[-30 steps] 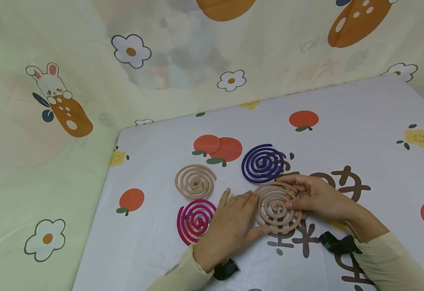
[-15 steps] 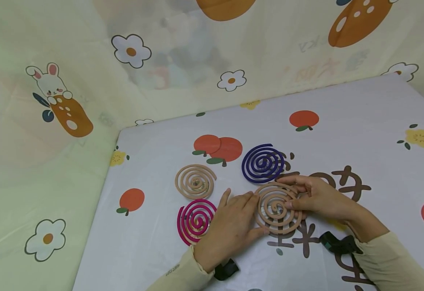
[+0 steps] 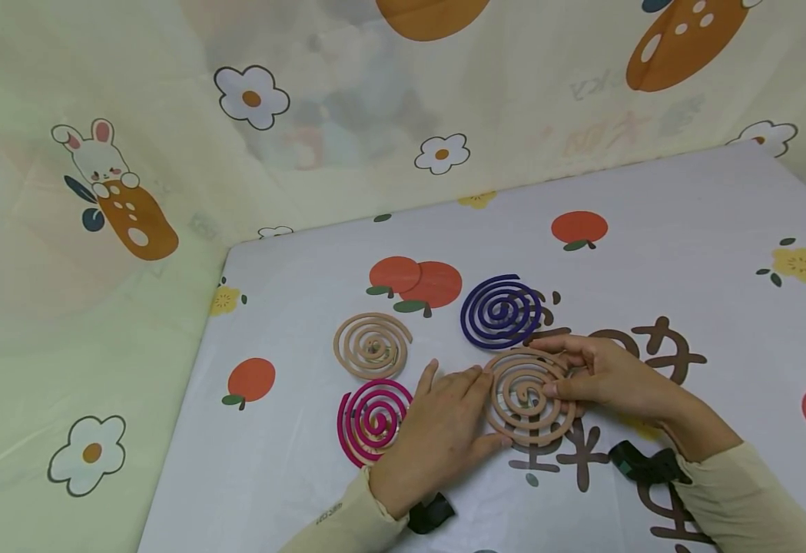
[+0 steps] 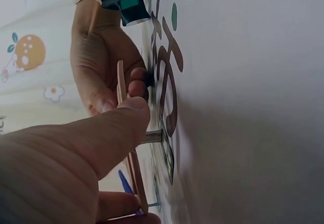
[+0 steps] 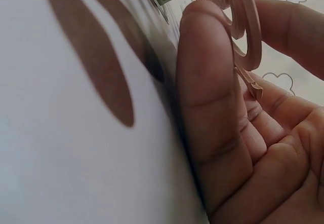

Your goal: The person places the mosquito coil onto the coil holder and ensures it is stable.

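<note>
A light brown mosquito coil (image 3: 525, 393) is held level between both hands in the head view. My left hand (image 3: 437, 426) grips its left edge; the left wrist view has the thumb (image 4: 135, 108) on one part of the rim and fingers at another. On the opposite side, my right hand (image 3: 603, 376) pinches the coil between thumb and fingers. Seen edge-on, the coil (image 4: 135, 176) sits slightly off the table, with a small metal stand (image 4: 152, 136) between it and the surface. Right wrist view: one finger (image 5: 210, 82) lies under the coil rings (image 5: 253, 31).
A dark blue coil (image 3: 501, 311) lies just behind the held one. To the left are another tan coil (image 3: 372, 346) and a pink coil (image 3: 375, 422), partly covered by my left hand. A patterned cloth covers the table (image 3: 292, 476), and curtains (image 3: 347, 177) rise behind and at left.
</note>
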`<action>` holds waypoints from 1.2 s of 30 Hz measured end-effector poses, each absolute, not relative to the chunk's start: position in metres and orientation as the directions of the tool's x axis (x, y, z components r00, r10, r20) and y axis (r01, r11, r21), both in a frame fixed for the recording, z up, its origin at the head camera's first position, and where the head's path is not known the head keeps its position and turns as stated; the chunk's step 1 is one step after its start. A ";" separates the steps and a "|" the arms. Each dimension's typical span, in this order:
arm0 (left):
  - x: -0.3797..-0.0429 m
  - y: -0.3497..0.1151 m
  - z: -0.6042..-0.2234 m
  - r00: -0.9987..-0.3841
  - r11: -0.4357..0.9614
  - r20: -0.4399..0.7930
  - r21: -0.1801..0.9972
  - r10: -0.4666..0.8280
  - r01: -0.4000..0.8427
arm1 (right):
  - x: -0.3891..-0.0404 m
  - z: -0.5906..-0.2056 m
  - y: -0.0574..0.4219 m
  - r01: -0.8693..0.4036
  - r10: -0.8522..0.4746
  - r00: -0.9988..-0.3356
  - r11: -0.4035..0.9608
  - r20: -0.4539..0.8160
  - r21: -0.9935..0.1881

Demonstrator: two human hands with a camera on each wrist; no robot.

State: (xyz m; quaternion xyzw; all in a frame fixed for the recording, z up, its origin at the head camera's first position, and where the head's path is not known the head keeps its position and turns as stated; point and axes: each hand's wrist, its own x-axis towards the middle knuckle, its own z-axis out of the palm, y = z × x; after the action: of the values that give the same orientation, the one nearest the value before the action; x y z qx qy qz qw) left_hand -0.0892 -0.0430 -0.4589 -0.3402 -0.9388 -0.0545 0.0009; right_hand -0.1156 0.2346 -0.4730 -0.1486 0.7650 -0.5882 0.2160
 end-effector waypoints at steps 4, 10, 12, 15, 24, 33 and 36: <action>-0.089 -0.043 -0.459 -0.771 0.765 0.031 0.107 0.636 0.635 | -0.116 -0.473 0.235 0.044 -0.478 -0.862 0.256 -0.166 -0.966; -0.090 -0.042 -0.459 -0.775 0.769 0.031 0.104 0.632 0.631 | -0.116 -0.473 0.235 0.047 -0.461 -0.870 0.276 -0.175 -0.960; -0.091 -0.042 -0.459 -0.779 0.773 0.025 0.105 0.627 0.626 | -0.117 -0.473 0.236 0.041 -0.463 -0.870 0.278 -0.171 -0.960; -0.092 -0.041 -0.458 -0.786 0.781 0.009 0.104 0.619 0.616 | -0.117 -0.473 0.237 0.028 -0.468 -0.869 0.279 -0.161 -0.960; -0.094 -0.040 -0.457 -0.793 0.789 -0.014 0.111 0.609 0.604 | -0.118 -0.475 0.239 0.033 -0.475 -0.865 0.260 -0.158 -0.965; -0.099 -0.044 -0.451 -0.794 0.790 0.025 0.092 0.607 0.607 | -0.118 -0.472 0.239 0.000 -0.413 -0.902 0.295 -0.127 -0.956; -0.102 -0.047 -0.448 -0.798 0.793 0.042 0.096 0.601 0.602 | -0.118 -0.472 0.241 -0.004 -0.379 -0.916 0.337 -0.132 -0.941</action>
State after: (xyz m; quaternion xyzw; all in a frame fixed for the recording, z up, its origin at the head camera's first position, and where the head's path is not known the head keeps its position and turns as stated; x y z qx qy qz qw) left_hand -0.1022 -0.0474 -0.4481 -0.3177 -0.9468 -0.0522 0.0046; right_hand -0.1182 0.2410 -0.4717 -0.1196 0.8007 -0.5630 0.1664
